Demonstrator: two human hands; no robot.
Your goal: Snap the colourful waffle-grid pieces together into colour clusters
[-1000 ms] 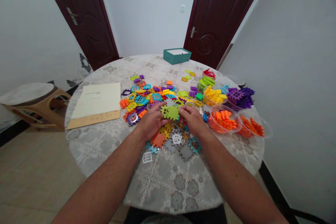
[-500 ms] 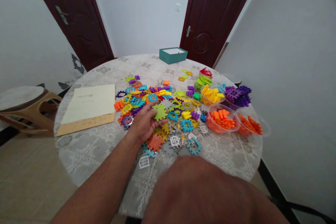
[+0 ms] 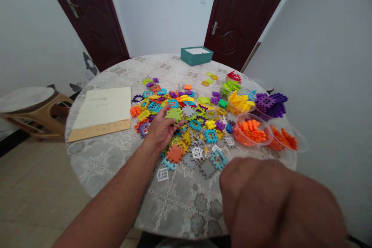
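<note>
My left hand (image 3: 162, 130) is closed on a lime-green square building tile (image 3: 174, 115) with notched edges, pinched by the thumb and held above the pile. Under and around it lie mixed plastic building tiles, such as an orange tile (image 3: 175, 154), a blue frame tile (image 3: 210, 136) and a grey tile (image 3: 207, 169). White window pieces (image 3: 163, 174) lie at the near side. Large and blurred, my right hand (image 3: 279, 201) is close to the camera at the lower right, its knuckles bent. Its fingertips are hidden, so I cannot see whether it holds anything.
Clear tubs of sorted pieces stand on the right: orange (image 3: 252, 131), yellow (image 3: 240, 102), green (image 3: 230, 88) and purple (image 3: 271, 104). Paper sheets (image 3: 102, 106) lie on the left. A teal box (image 3: 197, 56) sits at the back of the round table (image 3: 162, 213). Left of it stands a stool (image 3: 26, 99).
My right hand has moved to the right, uncovering the grey tile and the table's near edge. My left hand still holds the green tile, now tilted flatter. The view has shifted slightly.
</note>
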